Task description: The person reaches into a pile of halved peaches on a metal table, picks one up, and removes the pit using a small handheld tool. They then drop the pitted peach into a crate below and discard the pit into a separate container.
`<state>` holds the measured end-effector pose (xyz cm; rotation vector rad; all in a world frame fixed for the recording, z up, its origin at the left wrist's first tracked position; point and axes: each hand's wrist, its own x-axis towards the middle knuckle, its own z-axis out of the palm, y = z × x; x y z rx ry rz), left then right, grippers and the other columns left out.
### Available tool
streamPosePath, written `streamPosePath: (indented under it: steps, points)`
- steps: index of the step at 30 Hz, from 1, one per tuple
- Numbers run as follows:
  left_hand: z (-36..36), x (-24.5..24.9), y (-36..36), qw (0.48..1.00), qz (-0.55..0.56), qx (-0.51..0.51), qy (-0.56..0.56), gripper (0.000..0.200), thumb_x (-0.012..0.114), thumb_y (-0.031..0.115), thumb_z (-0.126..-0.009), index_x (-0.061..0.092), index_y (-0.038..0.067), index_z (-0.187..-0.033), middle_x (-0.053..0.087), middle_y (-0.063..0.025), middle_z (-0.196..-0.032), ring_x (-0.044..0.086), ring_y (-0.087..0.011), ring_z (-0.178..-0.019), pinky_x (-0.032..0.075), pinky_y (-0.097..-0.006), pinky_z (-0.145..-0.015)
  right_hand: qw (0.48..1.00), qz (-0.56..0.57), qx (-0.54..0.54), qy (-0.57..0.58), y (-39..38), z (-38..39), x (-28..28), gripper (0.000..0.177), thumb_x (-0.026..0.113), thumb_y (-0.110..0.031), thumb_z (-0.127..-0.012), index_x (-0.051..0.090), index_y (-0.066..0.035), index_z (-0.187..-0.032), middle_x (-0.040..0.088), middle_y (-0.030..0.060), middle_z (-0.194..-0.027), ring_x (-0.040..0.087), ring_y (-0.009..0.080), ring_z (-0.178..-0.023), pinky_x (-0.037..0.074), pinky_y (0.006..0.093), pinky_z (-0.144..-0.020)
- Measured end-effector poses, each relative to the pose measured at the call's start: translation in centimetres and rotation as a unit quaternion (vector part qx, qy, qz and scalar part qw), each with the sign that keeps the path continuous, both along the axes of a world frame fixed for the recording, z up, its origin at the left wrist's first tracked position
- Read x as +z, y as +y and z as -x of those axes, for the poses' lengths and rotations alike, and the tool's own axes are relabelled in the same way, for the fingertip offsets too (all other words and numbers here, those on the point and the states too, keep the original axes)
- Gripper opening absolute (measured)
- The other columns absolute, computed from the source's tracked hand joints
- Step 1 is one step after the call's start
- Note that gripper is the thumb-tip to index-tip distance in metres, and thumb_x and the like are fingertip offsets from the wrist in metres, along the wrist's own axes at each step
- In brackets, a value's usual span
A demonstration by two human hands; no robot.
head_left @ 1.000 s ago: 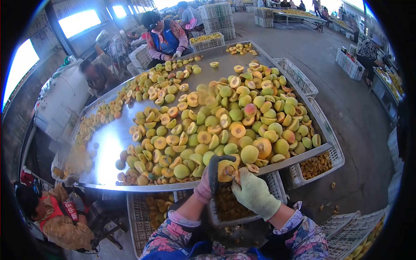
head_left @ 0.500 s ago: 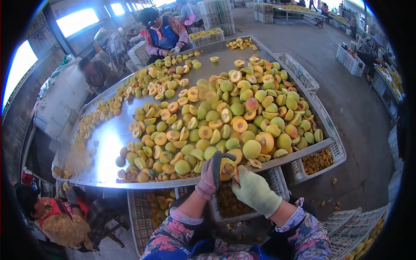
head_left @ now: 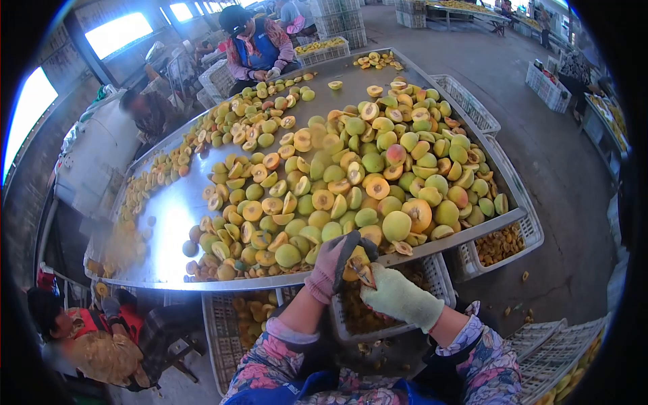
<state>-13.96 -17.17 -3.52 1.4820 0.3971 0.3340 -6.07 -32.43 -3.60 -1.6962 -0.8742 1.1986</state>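
My left hand (head_left: 332,264), in a pink glove with dark fingers, is closed around a halved peach (head_left: 356,263) at the near edge of the table. The cut flesh of that peach faces my right hand (head_left: 403,294). In a pale green glove, the right hand is closed on a small metal tool (head_left: 366,277), whose tip meets the peach; most of its handle is hidden in the fist. Just beyond both hands lies a large heap of yellow-green peaches (head_left: 371,162), many of them cut in half and some with a red blush.
The metal table (head_left: 169,223) has a raised rim. Below its near edge stand plastic crates (head_left: 442,280) holding fruit pieces. A person (head_left: 260,47) works at the far side, another (head_left: 101,337) sits at lower left. Stacked crates (head_left: 550,354) stand at my right.
Both hands stay together at the table edge. The left hand has tilted the peach, and the right hand has shifted slightly right and down with the tool. The view has moved a little.
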Motion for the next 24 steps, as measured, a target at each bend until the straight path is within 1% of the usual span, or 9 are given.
streamPosePath:
  steps: [1,5,7,13,15,18,20,22,24]
  points:
    - [-0.1,0.0,0.1,1.0,0.0,-0.001,0.002,0.039,0.05,0.029,-0.101,0.066,-0.006,-0.098,0.07,-0.0112,-0.091,0.066,-0.0199,-0.082,0.053,-0.0314,-0.079,0.99,-0.029,0.009,-0.135,-0.1,0.1,-0.5,0.026,0.056,-0.02,-0.088,0.049,-0.001,-0.104,0.063,0.0147,-0.076,0.064,0.0253,-0.059,0.051,0.0355,-0.053]
    - [0.0,-0.1,0.3,1.0,-0.002,-0.013,-0.005,0.039,0.052,0.029,-0.1,0.067,-0.007,-0.096,0.069,-0.0115,-0.088,0.066,-0.0183,-0.08,0.052,-0.0311,-0.078,0.997,-0.039,0.013,-0.06,0.1,-0.2,0.4,0.023,0.056,-0.024,-0.09,0.05,-0.005,-0.1,0.06,0.0071,-0.074,0.058,0.0115,-0.056,0.047,0.0294,-0.046]
    - [0.0,-0.2,0.1,1.0,0.024,-0.005,-0.015,0.039,0.052,0.029,-0.1,0.067,-0.007,-0.097,0.069,-0.0111,-0.087,0.065,-0.0181,-0.08,0.053,-0.031,-0.077,0.984,0.054,0.011,0.168,0.0,-0.2,2.4,0.017,0.057,-0.02,-0.091,0.052,-0.007,-0.101,0.055,0.0021,-0.068,0.05,0.0088,-0.048,0.043,0.0254,-0.043]
    - [0.1,-1.8,1.0,0.995,0.064,0.006,-0.071,0.03,0.057,0.022,-0.096,0.066,-0.006,-0.102,0.07,-0.012,-0.089,0.068,-0.0223,-0.078,0.055,-0.031,-0.072,0.9,0.061,0.013,0.432,-0.3,-0.6,2.1,0.02,0.063,-0.026,-0.091,0.055,-0.01,-0.1,0.052,-0.0002,-0.072,0.038,0.0056,-0.046,0.034,0.0213,-0.041]
    - [0.0,-4.5,2.4,0.899,-0.401,0.019,-0.173,0.027,0.061,0.016,-0.089,0.063,-0.003,-0.109,0.07,-0.0145,-0.092,0.069,-0.0288,-0.078,0.056,-0.0337,-0.072,0.881,0.042,0.035,0.469,-0.5,-0.8,1.7,0.019,0.062,-0.025,-0.092,0.055,-0.01,-0.101,0.051,-0.0008,-0.072,0.036,0.0051,-0.046,0.032,0.0203,-0.041]
    - [-0.1,-4.7,2.0,0.815,-0.538,0.099,-0.193,0.033,0.064,0.014,-0.083,0.06,-0.001,-0.112,0.069,-0.0161,-0.094,0.068,-0.0331,-0.078,0.057,-0.0366,-0.07,0.844,0.012,0.067,0.532,-0.5,-0.9,1.0,0.017,0.062,-0.023,-0.094,0.056,-0.01,-0.102,0.049,-0.0017,-0.072,0.033,0.0044,-0.047,0.029,0.019,-0.04]
    - [-0.5,-3.3,1.6,0.84,-0.493,0.084,-0.21,0.032,0.063,0.016,-0.085,0.06,-0.001,-0.112,0.069,-0.0158,-0.094,0.068,-0.0321,-0.079,0.057,-0.0376,-0.07,0.827,0.002,0.076,0.557,-0.5,-0.9,1.2,0.016,0.061,-0.023,-0.095,0.056,-0.01,-0.102,0.049,-0.002,-0.072,0.032,0.0042,-0.047,0.028,0.0188,-0.04]
    - [-0.5,-3.0,1.3,0.864,-0.446,0.067,-0.225,0.032,0.063,0.019,-0.087,0.06,-0.001,-0.112,0.07,-0.0154,-0.094,0.069,-0.0311,-0.079,0.057,-0.0386,-0.07,0.874,0.026,0.037,0.484,-0.4,-0.6,1.7,0.018,0.062,-0.024,-0.093,0.056,-0.009,-0.1,0.051,-0.0006,-0.071,0.037,0.0053,-0.045,0.032,0.0206,-0.039]
    - [-0.1,-3.4,0.8,0.99,-0.093,0.01,-0.102,0.034,0.062,0.024,-0.09,0.058,0.0,-0.113,0.07,-0.0153,-0.095,0.069,-0.032,-0.081,0.057,-0.0395,-0.07,0.919,0.025,0.044,0.39,-0.3,-0.1,1.8,0.019,0.062,-0.024,-0.091,0.055,-0.009,-0.1,0.053,0.0008,-0.07,0.041,0.0065,-0.045,0.035,0.022,-0.04]
